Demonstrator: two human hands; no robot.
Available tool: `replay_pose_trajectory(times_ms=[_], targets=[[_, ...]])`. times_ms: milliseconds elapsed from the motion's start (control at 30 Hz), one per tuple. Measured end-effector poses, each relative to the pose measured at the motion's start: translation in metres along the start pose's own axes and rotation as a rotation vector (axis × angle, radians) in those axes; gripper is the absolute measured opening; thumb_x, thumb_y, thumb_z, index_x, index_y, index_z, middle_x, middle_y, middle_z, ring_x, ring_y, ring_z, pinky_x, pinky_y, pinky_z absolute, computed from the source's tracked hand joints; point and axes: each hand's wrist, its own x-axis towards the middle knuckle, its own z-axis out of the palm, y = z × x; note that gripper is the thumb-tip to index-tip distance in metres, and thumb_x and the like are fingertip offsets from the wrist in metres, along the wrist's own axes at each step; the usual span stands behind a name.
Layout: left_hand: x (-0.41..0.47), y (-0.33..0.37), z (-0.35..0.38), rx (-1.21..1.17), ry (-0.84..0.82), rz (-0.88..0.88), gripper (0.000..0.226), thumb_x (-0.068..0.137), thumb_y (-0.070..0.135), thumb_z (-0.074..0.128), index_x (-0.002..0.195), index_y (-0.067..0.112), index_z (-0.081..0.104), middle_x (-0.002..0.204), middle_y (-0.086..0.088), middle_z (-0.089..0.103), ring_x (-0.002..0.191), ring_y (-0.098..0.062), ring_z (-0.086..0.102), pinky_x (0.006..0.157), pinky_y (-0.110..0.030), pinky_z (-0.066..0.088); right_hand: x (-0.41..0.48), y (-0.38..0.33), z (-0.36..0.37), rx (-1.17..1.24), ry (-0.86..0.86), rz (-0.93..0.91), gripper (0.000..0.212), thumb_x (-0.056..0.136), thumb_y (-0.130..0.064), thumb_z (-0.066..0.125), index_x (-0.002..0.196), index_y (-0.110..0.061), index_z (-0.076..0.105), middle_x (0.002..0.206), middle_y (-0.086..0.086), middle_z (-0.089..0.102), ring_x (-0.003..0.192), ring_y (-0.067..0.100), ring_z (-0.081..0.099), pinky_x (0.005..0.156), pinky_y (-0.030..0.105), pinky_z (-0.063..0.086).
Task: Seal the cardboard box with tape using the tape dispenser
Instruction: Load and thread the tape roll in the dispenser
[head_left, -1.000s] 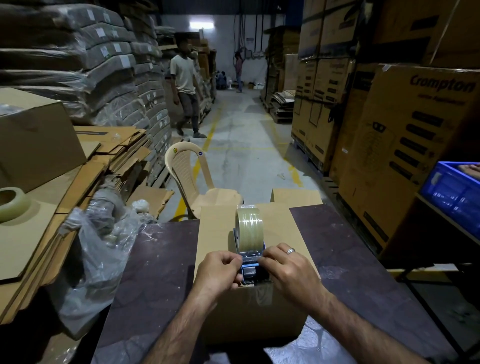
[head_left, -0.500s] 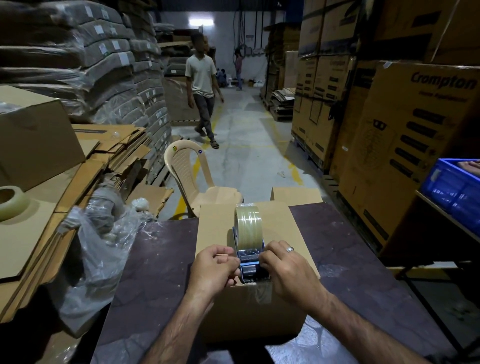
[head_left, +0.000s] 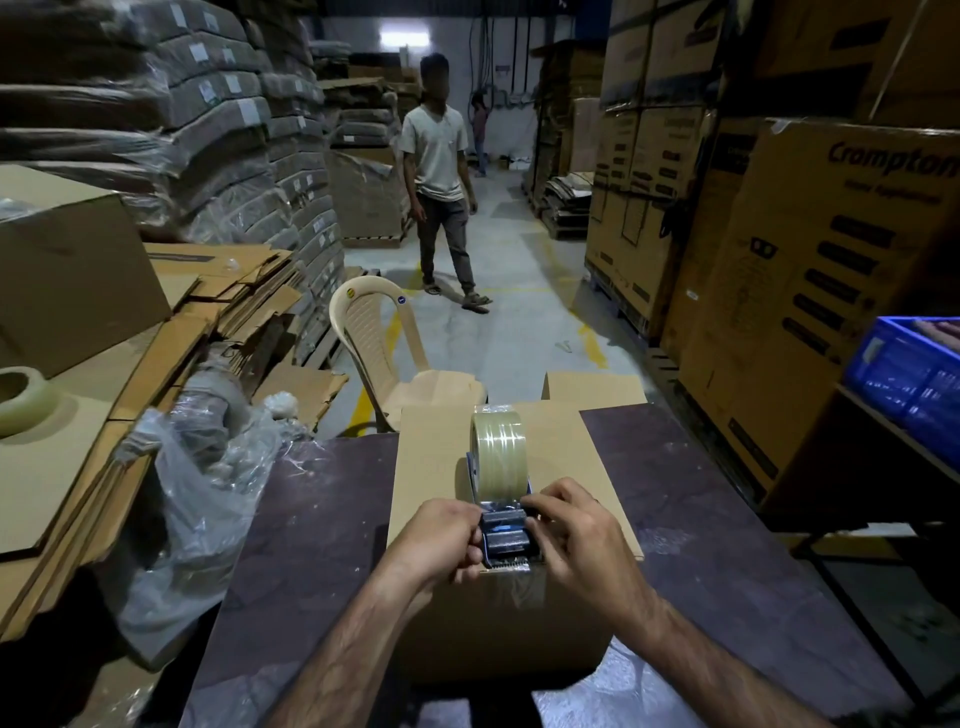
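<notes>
Cardboard box (head_left: 511, 467) carries the tape dispenser (head_left: 501, 499), now gripped lower between left hand (head_left: 441, 540) and right hand (head_left: 576, 540); taping seems ready to start.

Both bare forearms reach up from the near edge and converge toward the centre. The left hand (head_left: 441, 538) is curled, knuckles upward, its fingertips pinching inward to the right. The right hand (head_left: 576, 540) mirrors it, with fingers (head_left: 545, 501) bent and pressed inward to the left, wrist slightly raised. The two hands lie just beside each other, not touching.
</notes>
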Motion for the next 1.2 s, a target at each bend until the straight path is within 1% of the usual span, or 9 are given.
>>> replay_pose_trajectory(times_ms=[67, 200, 333, 433, 567, 733, 933, 1000, 1200], targets=[[0.002, 0.004, -0.002, 0.059, -0.030, -0.015, 0.040, 0.103, 0.029, 0.038, 0.071, 0.014, 0.056, 0.052, 0.003, 0.046, 0.042, -0.009, 0.042, 0.038, -0.018, 0.034, 0.001, -0.002, 0.001, 0.001, -0.007, 0.017, 0.023, 0.084, -0.011, 0.067, 0.107, -0.009, 0.068, 0.092, -0.002, 0.057, 0.076, 0.008, 0.056, 0.070, 0.022, 0.056], [0.005, 0.007, -0.001, 0.076, -0.091, -0.015, 0.035, 0.103, 0.031, 0.040, 0.097, 0.008, 0.065, 0.053, 0.003, 0.049, 0.044, -0.007, 0.044, 0.041, -0.017, 0.038, 0.006, -0.007, -0.002, -0.052, -0.072, 0.026, 0.021, 0.088, -0.014, 0.063, 0.109, -0.010, 0.067, 0.095, -0.004, 0.052, 0.078, 0.005, 0.047, 0.071, 0.011, 0.040], [0.007, 0.003, 0.000, 0.098, -0.089, 0.017, 0.028, 0.100, 0.029, 0.048, 0.090, 0.010, 0.066, 0.051, 0.004, 0.050, 0.043, -0.007, 0.044, 0.041, -0.018, 0.037, 0.015, -0.008, -0.007, -0.032, -0.107, 0.097, 0.020, 0.089, -0.021, 0.063, 0.108, -0.014, 0.067, 0.091, -0.012, 0.044, 0.076, 0.002, 0.044, 0.063, 0.001, 0.032], [0.008, 0.001, -0.001, 0.143, -0.075, 0.053, 0.023, 0.097, 0.025, 0.054, 0.080, 0.013, 0.065, 0.058, 0.001, 0.056, 0.045, -0.007, 0.045, 0.042, -0.018, 0.036, 0.021, -0.008, -0.010, 0.020, -0.108, 0.155, 0.019, 0.084, -0.019, 0.070, 0.103, -0.015, 0.071, 0.083, -0.016, 0.046, 0.076, 0.000, 0.047, 0.065, 0.004, 0.038], [0.009, 0.000, 0.001, 0.175, -0.040, 0.068, 0.015, 0.093, 0.021, 0.061, 0.082, 0.012, 0.065, 0.073, -0.004, 0.066, 0.054, -0.010, 0.051, 0.047, -0.020, 0.040, 0.020, -0.009, -0.013, 0.087, -0.089, 0.198, 0.016, 0.080, -0.018, 0.075, 0.096, -0.017, 0.074, 0.083, -0.014, 0.054, 0.079, 0.005, 0.055, 0.073, 0.024, 0.054], [0.014, 0.001, 0.004, 0.203, 0.016, 0.047, 0.012, 0.086, 0.018, 0.069, 0.080, 0.009, 0.066, 0.063, -0.004, 0.065, 0.043, -0.010, 0.051, 0.046, -0.025, 0.040, 0.018, -0.009, -0.013, 0.071, -0.076, 0.179, 0.018, 0.081, -0.020, 0.074, 0.099, -0.019, 0.074, 0.081, -0.018, 0.050, 0.078, 0.001, 0.053, 0.069, 0.013, 0.047], [0.015, 0.011, 0.002, 0.228, -0.015, -0.007, 0.010, 0.086, 0.014, 0.069, 0.080, 0.007, 0.066, 0.070, -0.008, 0.068, 0.044, -0.010, 0.054, 0.042, -0.019, 0.043, 0.015, -0.009, -0.012, 0.020, -0.049, 0.142, 0.023, 0.081, -0.023, 0.073, 0.104, -0.020, 0.072, 0.081, -0.018, 0.048, 0.074, -0.004, 0.048, 0.066, 0.002, 0.035], [0.016, 0.013, 0.001, 0.172, -0.047, -0.049, 0.011, 0.086, 0.010, 0.068, 0.077, 0.007, 0.063, 0.073, -0.011, 0.069, 0.044, -0.010, 0.052, 0.041, -0.019, 0.042, 0.014, -0.009, -0.011, -0.013, -0.048, 0.101, 0.023, 0.081, -0.022, 0.074, 0.103, -0.020, 0.072, 0.083, -0.013, 0.051, 0.075, 0.000, 0.048, 0.067, 0.003, 0.033], [0.017, 0.017, 0.001, 0.125, -0.071, -0.121, 0.026, 0.086, 0.007, 0.068, 0.064, 0.010, 0.055, 0.055, -0.005, 0.055, 0.036, -0.009, 0.042, 0.035, -0.018, 0.033, 0.009, -0.004, -0.005, -0.116, -0.008, 0.009, 0.023, 0.072, -0.014, 0.079, 0.093, -0.020, 0.072, 0.082, -0.005, 0.061, 0.071, 0.014, 0.058, 0.064, 0.015, 0.041]])
